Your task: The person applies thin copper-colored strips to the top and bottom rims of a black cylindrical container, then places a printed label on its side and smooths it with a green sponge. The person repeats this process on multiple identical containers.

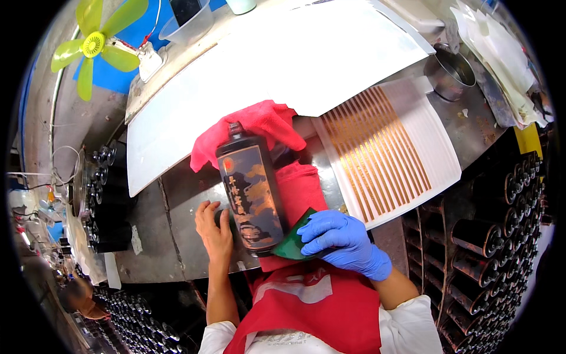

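A dark bottle with copper-coloured decoration lies in front of me, its neck pointing away, on red cloth. My left hand, bare, is beside the bottle's left edge with its fingers apart; whether the thumb touches the bottle I cannot tell. In a blue glove, my right hand grips a green flexible scraper. The scraper's edge reaches the bottle's lower right side. To the right, a pale sheet carries rows of thin gold strips.
White board covers the far side of the metal table. A metal pot stands at the far right, and a yellow-green fan at the far left. Racks of dark bottles flank the table on the right, with more bottles on the left.
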The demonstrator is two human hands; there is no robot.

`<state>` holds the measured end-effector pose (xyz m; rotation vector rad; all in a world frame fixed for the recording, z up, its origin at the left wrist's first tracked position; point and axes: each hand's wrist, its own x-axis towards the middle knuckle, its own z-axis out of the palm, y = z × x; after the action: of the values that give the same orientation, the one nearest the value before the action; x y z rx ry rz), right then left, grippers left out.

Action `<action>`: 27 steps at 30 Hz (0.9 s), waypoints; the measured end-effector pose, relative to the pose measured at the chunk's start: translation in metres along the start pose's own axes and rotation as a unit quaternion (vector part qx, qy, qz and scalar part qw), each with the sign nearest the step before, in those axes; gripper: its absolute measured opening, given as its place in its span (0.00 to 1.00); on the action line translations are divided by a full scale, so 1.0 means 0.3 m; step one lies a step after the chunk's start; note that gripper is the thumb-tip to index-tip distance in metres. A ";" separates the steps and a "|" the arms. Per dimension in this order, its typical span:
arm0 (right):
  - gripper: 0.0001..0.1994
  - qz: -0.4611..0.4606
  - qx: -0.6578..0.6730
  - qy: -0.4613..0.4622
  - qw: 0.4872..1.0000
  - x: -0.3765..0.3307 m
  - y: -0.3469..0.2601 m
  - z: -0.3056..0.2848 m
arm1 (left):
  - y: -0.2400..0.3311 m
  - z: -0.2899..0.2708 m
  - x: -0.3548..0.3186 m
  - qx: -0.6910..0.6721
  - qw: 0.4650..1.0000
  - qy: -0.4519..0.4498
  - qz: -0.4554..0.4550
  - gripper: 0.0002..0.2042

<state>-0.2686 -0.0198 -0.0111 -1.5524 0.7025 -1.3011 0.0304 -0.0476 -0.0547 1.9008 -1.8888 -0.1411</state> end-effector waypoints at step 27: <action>0.14 0.049 -0.009 -0.051 0.997 0.015 -0.009 -0.036 | 0.277 -0.163 -0.006 -0.272 0.921 -0.121 0.251 0.40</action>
<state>-0.2779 -0.0259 -0.0070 -1.5682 0.7186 -1.1371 -0.0275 -0.0305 0.0204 1.0355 -2.1439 -0.6804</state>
